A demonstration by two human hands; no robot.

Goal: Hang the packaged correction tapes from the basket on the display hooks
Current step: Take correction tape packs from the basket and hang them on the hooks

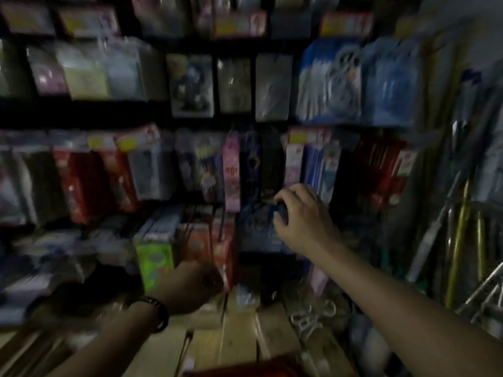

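Head view is showing the right hand (302, 213) pinching a flat, glossy blue packet (258, 229); the blurred left hand's (190, 285) grip cannot be told.

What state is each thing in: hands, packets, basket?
right hand: raised, fingers curled on the dark blue packet.
dark blue packet: gripped at its top; hooked or not, too blurred.
left hand: low, curled; contents too blurred.
hung packets: hanging in rows.
red basket: only its rim shows.

Right hand (302, 216) raised with fingers (285, 195) curled; left hand (190, 287) lower, blurred.
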